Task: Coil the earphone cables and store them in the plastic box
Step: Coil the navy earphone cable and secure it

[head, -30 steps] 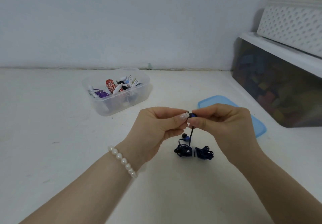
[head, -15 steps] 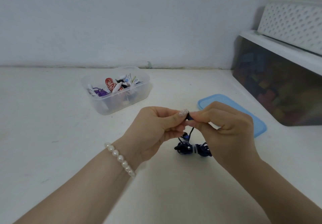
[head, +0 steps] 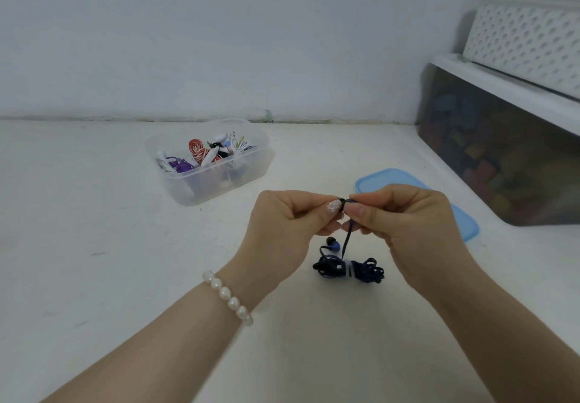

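- Pinching one small dark earbud (head: 344, 201) between thumb and forefinger of the left hand (head: 290, 230) — remaining fingers curled toward the palm.
- Pinching the same earbud from the opposite side with the right hand (head: 405, 230) — thumb and forefinger tips closed on it, both hands meeting just above the white table surface (head: 94, 261).
- Hanging straight down from the pinch: a thin dark blue earphone cable (head: 346, 239), running into the bundle below.
- Resting on the table directly beneath the hands: the dark blue coiled cable bundle (head: 364, 271), bound at its middle by a white tie (head: 349, 269).
- Lying just beside the bundle's left end: the second earbud (head: 332, 243), blue with a black tip, not held.
- Standing well apart, farther back and to the left: a clear rectangular plastic box (head: 219, 180), lid off, holding several coiled earphones (head: 201, 153) in red-and-white, purple, white and black.
- Lying flat on the table behind the right hand: a light blue plastic lid (head: 464, 224), partly covered by that hand.
- Worn on the left wrist: a white pearl bead bracelet (head: 227, 297).
- Standing at the right edge against the white wall (head: 251, 42): a dark translucent storage bin (head: 502, 167) with a white lid, and a white perforated basket (head: 527, 38) on top of it.
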Demonstrator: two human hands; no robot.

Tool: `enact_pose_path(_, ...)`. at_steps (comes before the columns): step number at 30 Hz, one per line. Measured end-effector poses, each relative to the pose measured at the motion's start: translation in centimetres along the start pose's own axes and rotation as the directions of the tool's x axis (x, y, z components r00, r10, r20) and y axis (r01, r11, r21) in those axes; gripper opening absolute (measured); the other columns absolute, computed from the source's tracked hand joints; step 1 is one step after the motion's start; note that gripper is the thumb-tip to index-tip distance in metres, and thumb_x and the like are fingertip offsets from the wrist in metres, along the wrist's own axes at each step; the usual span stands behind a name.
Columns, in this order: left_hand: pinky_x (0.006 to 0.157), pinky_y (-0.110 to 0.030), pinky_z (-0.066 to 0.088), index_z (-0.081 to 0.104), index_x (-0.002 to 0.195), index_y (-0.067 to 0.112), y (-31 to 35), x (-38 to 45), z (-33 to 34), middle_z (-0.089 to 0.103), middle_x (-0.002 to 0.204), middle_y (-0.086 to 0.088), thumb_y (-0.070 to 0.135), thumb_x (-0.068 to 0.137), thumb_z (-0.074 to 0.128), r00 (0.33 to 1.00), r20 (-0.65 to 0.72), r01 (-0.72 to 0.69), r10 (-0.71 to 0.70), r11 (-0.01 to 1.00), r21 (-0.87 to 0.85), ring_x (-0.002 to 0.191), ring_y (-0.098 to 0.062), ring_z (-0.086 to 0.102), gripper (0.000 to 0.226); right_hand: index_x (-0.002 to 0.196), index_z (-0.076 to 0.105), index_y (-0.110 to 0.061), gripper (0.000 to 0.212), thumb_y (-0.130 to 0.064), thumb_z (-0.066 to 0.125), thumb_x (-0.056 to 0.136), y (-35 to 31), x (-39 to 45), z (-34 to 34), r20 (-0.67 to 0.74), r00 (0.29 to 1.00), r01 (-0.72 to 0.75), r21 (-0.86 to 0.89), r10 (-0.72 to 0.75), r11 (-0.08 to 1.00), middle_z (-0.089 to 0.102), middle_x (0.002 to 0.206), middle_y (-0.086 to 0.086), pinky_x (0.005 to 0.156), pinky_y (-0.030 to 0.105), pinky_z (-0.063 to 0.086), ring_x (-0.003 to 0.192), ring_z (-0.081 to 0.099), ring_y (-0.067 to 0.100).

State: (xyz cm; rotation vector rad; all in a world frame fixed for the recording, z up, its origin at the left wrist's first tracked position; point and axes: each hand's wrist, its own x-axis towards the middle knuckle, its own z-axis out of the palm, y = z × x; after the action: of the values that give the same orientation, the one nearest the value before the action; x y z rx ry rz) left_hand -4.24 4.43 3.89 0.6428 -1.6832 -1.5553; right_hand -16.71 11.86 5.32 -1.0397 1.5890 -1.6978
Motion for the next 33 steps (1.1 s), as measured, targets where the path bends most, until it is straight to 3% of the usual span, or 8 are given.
enact_pose_path(3,0.061,-0.017,0.05,0.073,0.079,0.014,-0.01,-0.1,0.16,0.07,0.064,0.004,0.002,0.084,0.059,0.999,-0.009,0.039,-0.039,0.999,-0.029,0.06,-0.005,0.061,0.019,0.068,0.069,-0.005,0.014,-0.009,0.072,0.055,0.02,0.11,-0.11,0.016,0.999,-0.052,0.03,0.051,0.998,0.069,0.059,0.006,0.052,0.02,0.046,0.053,0.063,0.018)
enact_pose_path(5,0.062,-0.018,0.051,0.073,0.08,0.01,-0.04,-0.13,0.22,0.07,0.065,-0.001,0.004,0.083,0.06,0.991,-0.006,0.133,-0.136,0.98,-0.146,0.062,-0.009,0.062,0.016,0.067,0.07,-0.007,0.017,-0.014,0.072,0.051,-0.06,0.07,-0.13,0.019,0.998,-0.069,0.037,0.068,0.997,0.069,0.06,0.006,0.055,0.021,0.048,0.055,0.064,0.018)
enact_pose_path(9,0.059,-0.018,0.053,0.071,0.079,0.004,0.15,0.15,0.11,0.068,0.064,-0.003,0.007,0.077,0.062,0.938,0.094,0.341,-0.332,0.849,-0.403,0.057,-0.008,0.06,0.01,0.06,0.073,-0.013,0.014,-0.018,0.071,0.047,-0.17,-0.07,-0.15,0.039,0.994,-0.11,0.101,0.106,0.989,0.07,0.062,0.006,0.066,0.03,0.049,0.056,0.065,0.017)
enact_pose_path(13,0.057,-0.019,0.054,0.069,0.076,0.003,0.38,0.22,0.0,0.067,0.063,-0.003,0.011,0.061,0.064,0.909,0.138,0.406,-0.393,0.76,-0.507,0.053,-0.007,0.061,0.018,0.062,0.074,-0.014,0.012,-0.016,0.068,0.052,-0.27,-0.1,-0.07,0.047,0.993,-0.116,0.144,0.111,0.983,0.07,0.063,0.005,0.073,0.034,0.05,0.057,0.065,0.016)
enact_pose_path(18,0.057,-0.019,0.054,0.069,0.077,0.001,0.56,0.26,-0.21,0.068,0.063,-0.005,0.009,0.059,0.064,0.908,0.13,0.405,-0.399,0.753,-0.518,0.053,-0.008,0.062,0.021,0.068,0.076,-0.019,0.014,-0.02,0.067,0.057,-0.47,-0.12,-0.24,0.032,0.999,-0.018,0.084,0.016,0.996,0.071,0.065,0.005,0.077,0.038,0.051,0.06,0.066,0.017)
enact_pose_path(21,0.057,-0.018,0.054,0.068,0.082,0.001,0.53,0.22,-0.12,0.068,0.063,-0.004,0.01,0.06,0.063,0.912,0.128,0.4,-0.39,0.773,-0.492,0.053,-0.007,0.062,0.024,0.071,0.076,-0.02,0.014,-0.021,0.068,0.059,-0.49,-0.29,-0.21,0.039,0.998,0.053,0.022,-0.054,0.998,0.07,0.063,0.005,0.067,0.027,0.052,0.06,0.065,0.017)
enact_pose_path(25,0.057,-0.018,0.054,0.068,0.083,-0.001,0.48,0.22,-0.05,0.068,0.063,-0.004,0.008,0.062,0.063,0.915,0.117,0.392,-0.385,0.784,-0.481,0.054,-0.007,0.063,0.024,0.073,0.073,-0.016,0.012,-0.005,0.068,0.071,-0.52,-0.23,-0.11,0.007,0.994,0.113,-0.053,-0.112,0.992,0.068,0.057,0.002,0.059,0.018,0.049,0.055,0.064,0.012)
enact_pose_path(33,0.06,-0.02,0.055,0.071,0.081,0.001,0.3,0.17,0.0,0.069,0.062,-0.003,0.008,0.068,0.064,0.93,0.094,0.359,-0.354,0.829,-0.43,0.058,-0.009,0.064,0.017,0.07,0.071,-0.018,0.019,0.0,0.069,0.073,-0.4,-0.14,-0.1,0.006,0.991,0.133,-0.122,-0.133,0.984,0.067,0.053,-0.001,0.056,0.017,0.047,0.052,0.062,0.011)
